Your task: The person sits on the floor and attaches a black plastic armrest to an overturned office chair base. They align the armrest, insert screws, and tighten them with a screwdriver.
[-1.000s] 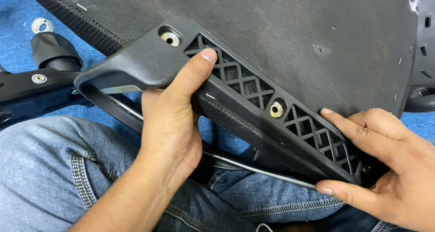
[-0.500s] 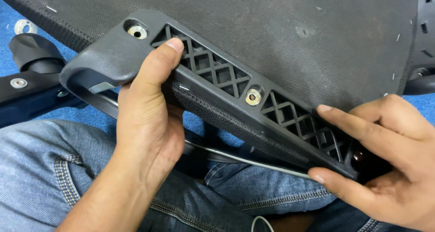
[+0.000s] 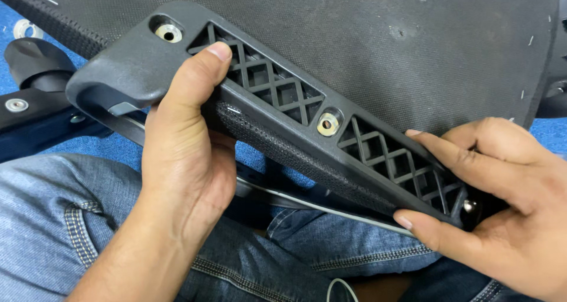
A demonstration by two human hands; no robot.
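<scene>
Head view: a black plastic armrest bracket (image 3: 277,116) with a diamond lattice is held against the underside of a dark fabric-covered seat panel (image 3: 384,42), above the person's lap in blue jeans (image 3: 53,219). The left hand (image 3: 186,160) is closed round the bracket's near edge, thumb laid along the lattice towards the upper end and fingers curled beneath. The right hand (image 3: 502,201) pinches the lower end, forefinger on the top face and thumb on the near edge.

Two metal fasteners are seen seated in the bracket: one bolt head (image 3: 168,33) at the upper end and a second bolt (image 3: 328,123) at mid-length. A third small metal head (image 3: 469,206) shows at the lower end, partly hidden by the right hand; whether it is driven home cannot be told.

It is judged that the step is done well if the bracket is kept flat against the panel with both ends supported, so that the holes stay aligned and no twist is put on the lattice. Fingers are best kept off the fastener recesses.

A chair base arm (image 3: 35,116) with a castor (image 3: 32,63) lies at the left on the blue floor (image 3: 552,134), and a loose washer (image 3: 23,27) rests near the top left corner. No packages, labels or signs are visible anywhere in view.
</scene>
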